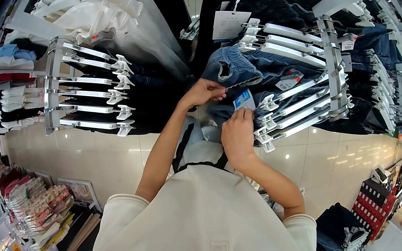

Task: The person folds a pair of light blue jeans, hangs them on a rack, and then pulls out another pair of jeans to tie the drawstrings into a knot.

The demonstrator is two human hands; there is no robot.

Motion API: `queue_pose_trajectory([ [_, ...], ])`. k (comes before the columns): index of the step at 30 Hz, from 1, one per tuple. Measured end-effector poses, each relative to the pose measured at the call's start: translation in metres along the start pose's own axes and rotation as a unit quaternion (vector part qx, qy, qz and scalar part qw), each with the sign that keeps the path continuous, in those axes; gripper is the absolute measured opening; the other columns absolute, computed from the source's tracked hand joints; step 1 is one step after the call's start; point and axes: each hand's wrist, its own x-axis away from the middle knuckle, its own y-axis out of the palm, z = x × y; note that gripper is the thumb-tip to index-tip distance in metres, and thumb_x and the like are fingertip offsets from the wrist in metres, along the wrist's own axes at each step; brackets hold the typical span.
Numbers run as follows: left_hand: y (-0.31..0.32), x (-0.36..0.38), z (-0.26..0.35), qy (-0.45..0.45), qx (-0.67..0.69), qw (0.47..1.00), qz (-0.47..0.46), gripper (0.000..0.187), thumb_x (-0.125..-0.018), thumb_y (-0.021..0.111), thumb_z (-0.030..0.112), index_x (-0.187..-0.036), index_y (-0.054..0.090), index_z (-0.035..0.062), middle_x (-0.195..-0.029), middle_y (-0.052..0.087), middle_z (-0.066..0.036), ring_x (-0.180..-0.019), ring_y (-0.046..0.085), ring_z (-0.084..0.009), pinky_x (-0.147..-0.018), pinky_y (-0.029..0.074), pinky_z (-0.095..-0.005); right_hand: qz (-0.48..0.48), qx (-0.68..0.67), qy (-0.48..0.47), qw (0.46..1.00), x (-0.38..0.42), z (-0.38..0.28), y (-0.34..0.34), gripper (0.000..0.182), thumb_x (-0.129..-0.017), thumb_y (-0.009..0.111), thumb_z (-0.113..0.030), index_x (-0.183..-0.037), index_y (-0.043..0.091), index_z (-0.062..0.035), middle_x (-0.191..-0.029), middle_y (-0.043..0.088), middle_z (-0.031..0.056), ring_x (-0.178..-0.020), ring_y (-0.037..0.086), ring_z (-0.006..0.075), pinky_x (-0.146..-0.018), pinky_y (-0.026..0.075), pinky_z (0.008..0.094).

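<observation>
My left hand (206,93) pinches the edge of a pair of blue jeans (235,63) with an elastic waist, near its drawstring. My right hand (239,128) is closed at the lower edge of a blue and white tag (244,101), beside the jeans' denim. The jeans hang among white hangers (293,51) on a metal rail (332,67). Just right of the tag, more white clip hangers (290,112) hold dark denim. A white paper tag (229,26) hangs on a string above the jeans.
On the left, white trousers (118,16) and black trousers (147,102) hang from another metal rail (52,84). Folded and hung clothes (31,199) stand at the lower left. Dark jeans (339,237) and red and black boxes (373,206) are at the lower right.
</observation>
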Motion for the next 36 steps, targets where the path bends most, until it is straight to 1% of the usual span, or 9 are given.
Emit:
queue_pose_trajectory([
  [11, -0.004, 0.015, 0.016, -0.004, 0.121, 0.991, -0.064, 0.032, -0.094, 0.067, 0.006, -0.123, 0.065, -0.0072, -0.110, 0.073, -0.016, -0.090, 0.072, -0.0187, -0.084, 0.059, -0.0292, 0.000, 0.006, -0.007, 1.000, -0.003, 0.000, 0.002, 0.026, -0.093, 0.054, -0.022, -0.094, 0.077, -0.0117, -0.091, 0.066, 0.0068, -0.094, 0.055, 0.0253, -0.085, 0.034, 0.0428],
  [14, 0.003, 0.008, 0.013, -0.015, 0.090, 0.993, -0.074, 0.034, -0.092, 0.068, 0.003, -0.124, 0.064, -0.0070, -0.111, 0.073, -0.016, -0.091, 0.072, -0.0190, -0.084, 0.058, -0.0280, -0.008, 0.006, -0.006, 1.000, -0.004, 0.000, 0.001, 0.025, -0.093, 0.054, -0.022, -0.095, 0.077, -0.0118, -0.091, 0.066, 0.0068, -0.094, 0.055, 0.0252, -0.084, 0.034, 0.0428],
  [17, 0.022, -0.006, 0.007, 0.071, -0.090, 0.990, -0.079, 0.039, -0.089, 0.072, 0.007, -0.125, 0.064, -0.0059, -0.114, 0.072, -0.018, -0.095, 0.071, -0.0217, -0.087, 0.057, -0.0304, -0.010, 0.001, -0.002, 1.000, -0.003, 0.001, -0.001, 0.028, -0.093, 0.052, -0.021, -0.092, 0.078, -0.0111, -0.094, 0.067, 0.0086, -0.095, 0.055, 0.0244, -0.085, 0.036, 0.0395],
  [19, 0.046, -0.004, 0.027, 0.176, -0.233, 0.956, 0.020, 0.045, -0.088, 0.075, 0.014, -0.127, 0.062, -0.0045, -0.117, 0.071, -0.019, -0.102, 0.070, -0.0260, -0.091, 0.055, -0.0338, -0.010, 0.011, -0.005, 1.000, -0.003, 0.001, 0.000, 0.028, -0.094, 0.051, -0.021, -0.093, 0.078, -0.0117, -0.095, 0.067, 0.0084, -0.095, 0.055, 0.0241, -0.086, 0.036, 0.0397],
  [23, 0.082, -0.024, 0.053, 0.209, -0.215, 0.952, 0.067, 0.051, -0.088, 0.076, 0.027, -0.125, 0.062, -0.0055, -0.118, 0.069, -0.023, -0.108, 0.069, -0.0294, -0.092, 0.053, -0.0356, -0.009, 0.014, -0.005, 1.000, -0.003, 0.000, 0.001, 0.029, -0.095, 0.050, -0.022, -0.093, 0.077, -0.0124, -0.097, 0.067, 0.0085, -0.096, 0.055, 0.0238, -0.086, 0.035, 0.0399],
  [25, 0.095, -0.041, 0.055, 0.283, -0.233, 0.924, 0.113, 0.049, -0.090, 0.075, 0.033, -0.120, 0.065, -0.0051, -0.111, 0.071, -0.022, -0.098, 0.070, -0.0272, -0.086, 0.054, -0.0352, -0.019, 0.007, -0.005, 1.000, -0.003, 0.000, 0.002, 0.029, -0.095, 0.050, -0.022, -0.093, 0.077, -0.0127, -0.098, 0.067, 0.0083, -0.097, 0.055, 0.0234, -0.087, 0.035, 0.0398],
  [28, 0.108, -0.055, 0.072, 0.186, -0.184, 0.960, 0.095, 0.043, -0.093, 0.071, 0.037, -0.105, 0.070, -0.0039, -0.093, 0.073, -0.019, -0.079, 0.066, -0.0224, -0.076, 0.051, -0.0365, -0.018, -0.003, 0.001, 1.000, -0.003, 0.000, 0.002, 0.028, -0.095, 0.051, -0.022, -0.092, 0.077, -0.0129, -0.097, 0.067, 0.0077, -0.097, 0.055, 0.0230, -0.088, 0.035, 0.0393],
  [33, 0.129, -0.081, 0.073, 0.242, -0.144, 0.956, 0.080, 0.047, -0.095, 0.067, 0.042, -0.099, 0.070, -0.0043, -0.089, 0.071, -0.021, -0.079, 0.066, -0.0224, -0.076, 0.052, -0.0370, -0.006, -0.016, 0.023, 1.000, -0.003, -0.003, 0.004, 0.027, -0.094, 0.052, -0.022, -0.092, 0.077, -0.0131, -0.096, 0.067, 0.0067, -0.097, 0.055, 0.0227, -0.088, 0.035, 0.0387],
  [36, 0.133, -0.103, 0.068, 0.249, -0.178, 0.943, 0.129, 0.039, -0.094, 0.070, 0.037, -0.093, 0.072, -0.0025, -0.079, 0.071, -0.014, -0.070, 0.064, -0.0197, -0.068, 0.051, -0.0366, 0.007, -0.018, 0.024, 1.000, -0.003, -0.003, 0.005, 0.026, -0.094, 0.052, -0.022, -0.092, 0.077, -0.0130, -0.095, 0.067, 0.0068, -0.097, 0.055, 0.0227, -0.088, 0.035, 0.0387],
])
